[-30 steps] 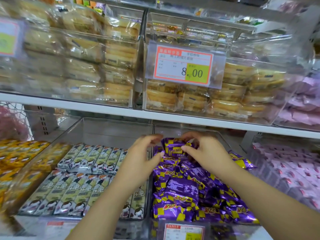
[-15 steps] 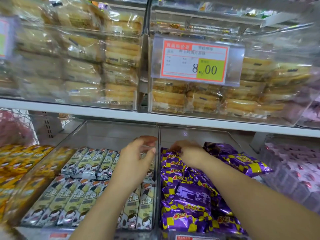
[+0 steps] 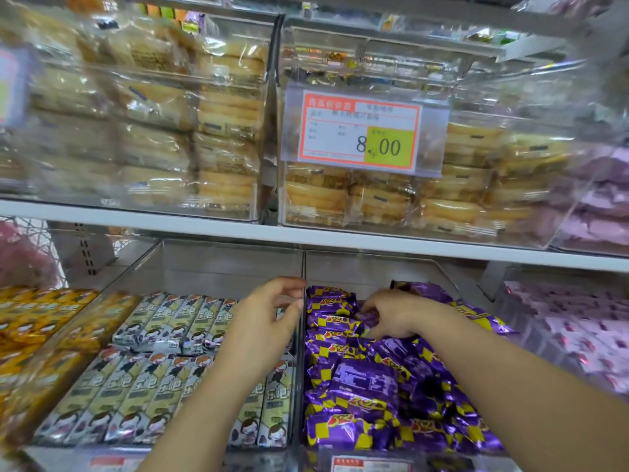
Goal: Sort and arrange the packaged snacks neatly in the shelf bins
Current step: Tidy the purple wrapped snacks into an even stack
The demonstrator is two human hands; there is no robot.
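Purple-and-yellow snack packets [image 3: 367, 386] lie in a loose pile in a clear bin [image 3: 374, 270] on the lower shelf. My right hand [image 3: 394, 315] reaches into the back of that pile, its fingers curled down onto one purple packet [image 3: 369, 318]. My left hand [image 3: 269, 321] hovers beside the clear divider [image 3: 301, 369] between the two bins, fingers loosely curled and holding nothing. In the bin to the left, grey-and-cream cartoon snack packets [image 3: 163, 321] lie in two tidy rows.
Yellow packets [image 3: 44, 318] fill the bin at far left, and pink packets [image 3: 578, 321] the bin at right. The white shelf edge [image 3: 374, 243] hangs just above my hands. Upper bins hold wrapped cakes [image 3: 224, 131], with a price tag [image 3: 360, 131] reading 8.00.
Both hands held a purple packet up together. My right hand has carried it down to the back of the pile, and my left hand has let go and drawn left to the divider.
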